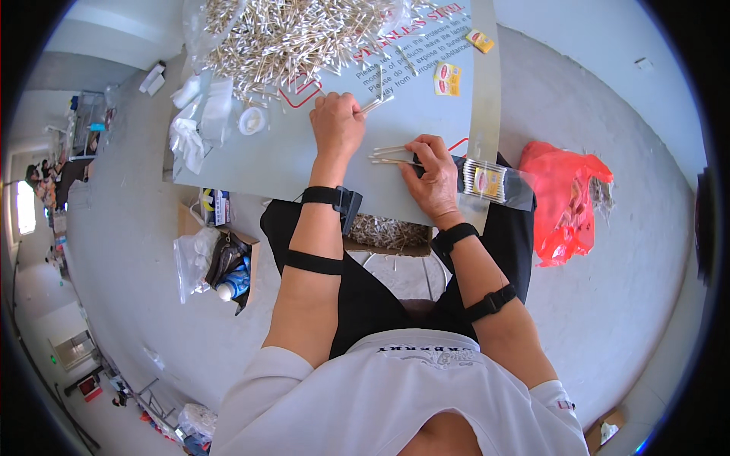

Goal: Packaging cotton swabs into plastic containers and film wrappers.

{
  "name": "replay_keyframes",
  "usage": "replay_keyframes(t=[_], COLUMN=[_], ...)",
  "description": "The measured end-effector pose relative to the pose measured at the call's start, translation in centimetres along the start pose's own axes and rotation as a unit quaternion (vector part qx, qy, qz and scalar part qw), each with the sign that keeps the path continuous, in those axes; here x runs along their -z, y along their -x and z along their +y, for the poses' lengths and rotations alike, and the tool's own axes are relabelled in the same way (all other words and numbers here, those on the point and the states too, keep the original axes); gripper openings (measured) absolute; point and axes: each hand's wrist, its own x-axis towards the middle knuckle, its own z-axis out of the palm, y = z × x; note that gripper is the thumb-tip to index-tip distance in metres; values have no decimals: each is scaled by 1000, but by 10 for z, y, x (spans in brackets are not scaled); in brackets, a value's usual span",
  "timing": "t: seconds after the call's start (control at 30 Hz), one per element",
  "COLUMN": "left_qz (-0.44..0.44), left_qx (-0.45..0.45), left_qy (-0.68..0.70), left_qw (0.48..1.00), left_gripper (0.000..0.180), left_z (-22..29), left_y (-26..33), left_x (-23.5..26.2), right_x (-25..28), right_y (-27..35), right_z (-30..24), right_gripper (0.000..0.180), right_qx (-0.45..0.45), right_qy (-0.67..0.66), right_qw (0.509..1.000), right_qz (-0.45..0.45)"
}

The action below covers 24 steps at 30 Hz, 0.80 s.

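A big heap of cotton swabs [285, 45] with pale sticks lies at the far left of the grey table [293, 159]. My left hand [337, 121] is closed just in front of the heap, with a few cotton swabs [378, 104] sticking out to the right of its fingers. Nearer to me, my right hand [432, 173] pinches a few more swabs [389, 150], their tips pointing left. Beside that hand, to the right, a clear packet [469, 173] holds a row of swabs and a yellow label card [489, 182]; its far end reaches over the table's right edge.
Two yellow cards [447, 79] [480, 41] lie at the back right. A small round white tub [252, 121] and crumpled clear plastic bags [217, 106] rest at the left. Below the front edge is a box of swabs [388, 234]. A red plastic bag [559, 205] stands on the right.
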Motion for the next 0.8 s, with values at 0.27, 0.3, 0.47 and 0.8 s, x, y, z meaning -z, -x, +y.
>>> replay_keyframes(t=[0.27, 0.3, 0.47, 0.8], left_qz=[-13, -12, 14, -58], left_qx=[-111, -112, -265, -288], left_qy=[97, 98, 19, -63], left_qw=[989, 989, 964, 954], left_gripper=[18, 18, 36, 10], left_z=[13, 14, 40, 30], left_y=[-31, -40, -84, -92], left_x=[-7, -8, -24, -23], right_x=[1, 1, 2, 2], right_y=[-1, -1, 0, -1], right_z=[-3, -5, -2, -5], right_gripper=[26, 26, 26, 28], right_qx=[10, 13, 6, 16], right_qy=[0, -1, -5, 0], right_qw=[1000, 1000, 1000, 1000], right_qz=[1, -1, 3, 9])
